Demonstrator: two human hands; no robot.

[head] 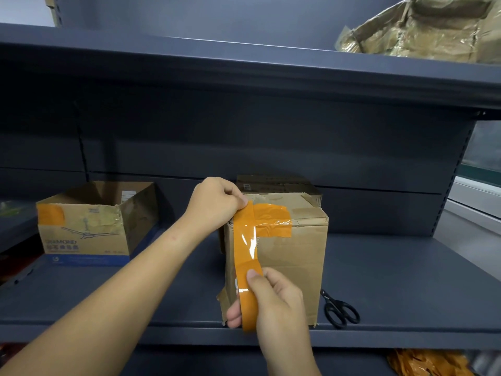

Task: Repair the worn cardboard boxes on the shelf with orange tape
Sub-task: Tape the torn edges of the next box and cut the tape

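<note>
A strip of glossy orange tape (245, 240) runs down the front left edge of the worn brown cardboard box (292, 256) at mid-shelf. The left hand (217, 204) pinches its top end at the box's top; the right hand (271, 302) pinches the lower end. Black-handled scissors (340, 310) lie at the box's four o'clock, an open orange-patched carton (92, 226) at nine o'clock on the grey metal shelf (406, 280)

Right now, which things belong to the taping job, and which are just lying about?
In the job:
orange tape strip, pinched by left hand and right hand
closed brown cardboard box
open printed cardboard box

Lying about:
black scissors
crumpled taped cardboard on the upper shelf
</note>
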